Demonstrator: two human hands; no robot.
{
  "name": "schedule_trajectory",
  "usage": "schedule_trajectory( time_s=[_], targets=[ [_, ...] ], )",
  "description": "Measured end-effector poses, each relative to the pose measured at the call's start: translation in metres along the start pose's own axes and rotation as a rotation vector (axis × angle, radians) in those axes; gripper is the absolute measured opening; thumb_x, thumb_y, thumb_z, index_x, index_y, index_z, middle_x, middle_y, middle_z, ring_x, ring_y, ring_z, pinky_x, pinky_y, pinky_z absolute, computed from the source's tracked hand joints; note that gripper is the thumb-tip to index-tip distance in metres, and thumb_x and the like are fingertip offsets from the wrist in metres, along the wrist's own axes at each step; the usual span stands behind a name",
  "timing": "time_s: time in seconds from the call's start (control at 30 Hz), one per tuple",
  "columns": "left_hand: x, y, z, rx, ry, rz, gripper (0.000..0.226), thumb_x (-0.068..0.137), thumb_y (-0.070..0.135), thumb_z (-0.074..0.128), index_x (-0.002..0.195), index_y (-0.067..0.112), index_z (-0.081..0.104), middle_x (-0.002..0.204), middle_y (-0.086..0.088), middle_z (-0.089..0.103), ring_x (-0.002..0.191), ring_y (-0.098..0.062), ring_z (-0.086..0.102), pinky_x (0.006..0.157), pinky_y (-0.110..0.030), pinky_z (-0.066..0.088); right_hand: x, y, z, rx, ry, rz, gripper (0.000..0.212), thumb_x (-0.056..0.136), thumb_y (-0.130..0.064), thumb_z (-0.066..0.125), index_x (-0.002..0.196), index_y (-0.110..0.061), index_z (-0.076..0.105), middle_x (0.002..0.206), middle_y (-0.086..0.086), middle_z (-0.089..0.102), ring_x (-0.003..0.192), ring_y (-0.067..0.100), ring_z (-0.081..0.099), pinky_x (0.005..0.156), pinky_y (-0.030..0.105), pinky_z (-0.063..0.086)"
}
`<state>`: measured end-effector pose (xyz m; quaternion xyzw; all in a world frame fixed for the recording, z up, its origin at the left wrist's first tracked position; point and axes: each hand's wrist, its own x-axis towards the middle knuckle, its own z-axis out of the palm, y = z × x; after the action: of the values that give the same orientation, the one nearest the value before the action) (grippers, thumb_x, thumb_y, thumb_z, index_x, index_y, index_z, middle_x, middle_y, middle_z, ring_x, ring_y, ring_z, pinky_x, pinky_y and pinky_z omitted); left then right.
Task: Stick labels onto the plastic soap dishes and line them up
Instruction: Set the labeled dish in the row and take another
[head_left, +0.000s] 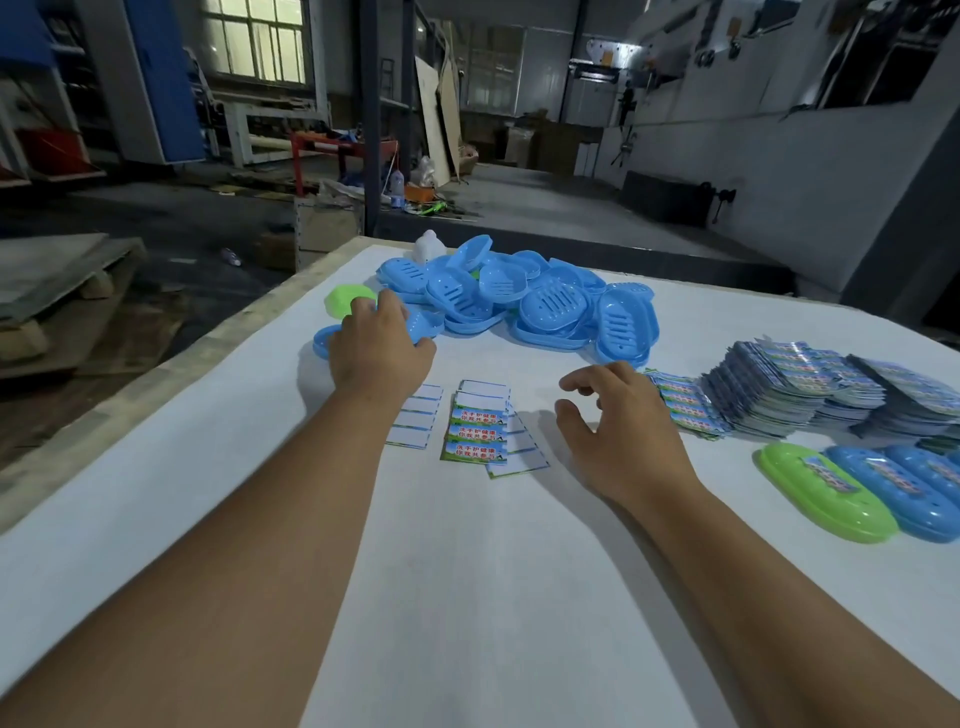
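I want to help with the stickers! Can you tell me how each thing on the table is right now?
Left hand: reaching onto a blue plastic soap dish at the pile's edge.
Right hand: open, hovering, holding nothing.
Pile of blue plastic soap dishes: jumbled, unlabelled.
Lone green plastic soap dish: beside the pile, unlabelled.
Printed label sheet: flat, partly peeled.
Row of labelled soap dishes: lined up, green first.
Stacks of label sheets: piled, unused.
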<state>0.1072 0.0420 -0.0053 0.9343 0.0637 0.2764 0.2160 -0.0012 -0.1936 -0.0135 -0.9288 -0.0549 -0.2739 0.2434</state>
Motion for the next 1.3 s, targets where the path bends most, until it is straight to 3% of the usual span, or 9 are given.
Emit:
schedule_trajectory(
  time_s=[0.2,0.33,0.4,0.5,0.6,0.77,0.97,1.1,1.3],
  targets=[
    [-0.015,0.023,-0.007,-0.287,0.068,0.165,0.054,0.076,0.038,0.079,0.115,0.023,0.045,0.116,-0.001,0.046,0.086,-0.016,0.046,0.071,-0.029,0.038,0.005,0.01,-0.006,0.098,0.02,0.116,0.018,0.093,-0.031,0.065,0.111,-0.029,0.067,0.105,-0.011,0.056,0.094,0.012,0.054,0.085,0.03,0.045],
    [-0.038,0.049,-0.018,-0.542,-0.229,0.199,0.06,0.067,0.042,0.082,0.111,0.041,0.041,0.113,0.015,0.051,0.096,-0.008,0.053,0.075,-0.027,0.044,0.006,0.015,-0.012,0.178,0.037,0.133,0.026,0.091,-0.029,0.067,0.117,-0.03,0.065,0.109,-0.013,0.058,0.086,0.0,0.054,0.072,0.012,0.039],
    [-0.049,0.06,-0.023,-0.63,-0.404,0.247,0.062,0.062,0.042,0.082,0.108,0.05,0.042,0.112,0.018,0.055,0.098,-0.001,0.058,0.077,-0.023,0.047,0.005,0.018,-0.017,0.252,-0.039,0.106,0.043,0.089,-0.029,0.07,0.13,-0.034,0.06,0.123,-0.015,0.056,0.099,0.001,0.055,0.078,0.007,0.037],
    [-0.059,0.07,-0.025,-0.692,-0.611,0.313,0.063,0.06,0.041,0.083,0.108,0.055,0.045,0.116,0.017,0.058,0.092,0.003,0.064,0.079,-0.019,0.052,0.001,0.022,-0.023,0.311,-0.228,0.062,0.072,0.08,-0.047,0.07,0.147,-0.039,0.044,0.144,-0.019,0.047,0.126,0.003,0.045,0.102,0.023,0.037],
    [-0.064,0.073,-0.024,-0.731,-0.759,0.304,0.063,0.06,0.04,0.082,0.108,0.058,0.046,0.115,0.016,0.058,0.086,0.006,0.066,0.073,-0.016,0.055,-0.002,0.024,-0.028,0.288,-0.359,0.075,0.084,0.072,-0.067,0.063,0.149,-0.042,0.039,0.138,-0.02,0.052,0.123,0.002,0.05,0.105,0.028,0.041],
    [-0.064,0.072,-0.027,-0.59,-0.855,0.28,0.067,0.066,0.046,0.081,0.123,0.051,0.046,0.128,0.011,0.053,0.101,-0.005,0.064,0.078,-0.02,0.055,-0.002,0.025,-0.031,0.182,-0.39,0.02,0.069,0.079,-0.067,0.064,0.139,-0.036,0.052,0.128,-0.012,0.062,0.113,0.009,0.059,0.1,0.035,0.05],
    [-0.046,0.062,-0.046,-0.225,-0.51,-0.01,0.048,0.09,0.051,0.065,0.128,0.024,0.059,0.13,-0.002,0.059,0.107,-0.019,0.054,0.081,-0.033,0.041,0.002,0.031,-0.032,0.09,-0.396,0.042,0.055,0.08,-0.047,0.076,0.131,-0.037,0.058,0.124,-0.006,0.062,0.112,0.017,0.059,0.1,0.04,0.05],
    [-0.052,0.058,-0.055,0.061,-0.608,0.061,0.066,0.08,0.045,0.079,0.133,0.016,0.053,0.132,-0.006,0.057,0.114,-0.022,0.055,0.082,-0.032,0.045,0.001,0.031,-0.03,0.065,-0.413,0.07,0.059,0.077,-0.054,0.075,0.132,-0.041,0.056,0.126,-0.007,0.058,0.117,0.018,0.055,0.103,0.04,0.048],
    [-0.055,0.064,-0.056,0.003,-0.647,0.04,0.081,0.073,0.038,0.088,0.141,0.022,0.046,0.136,-0.003,0.053,0.108,-0.016,0.049,0.077,-0.03,0.038,-0.001,0.028,-0.031,0.045,-0.425,0.073,0.062,0.078,-0.062,0.073,0.133,-0.044,0.053,0.13,-0.006,0.055,0.122,0.022,0.05,0.107,0.043,0.043]
  ],
)
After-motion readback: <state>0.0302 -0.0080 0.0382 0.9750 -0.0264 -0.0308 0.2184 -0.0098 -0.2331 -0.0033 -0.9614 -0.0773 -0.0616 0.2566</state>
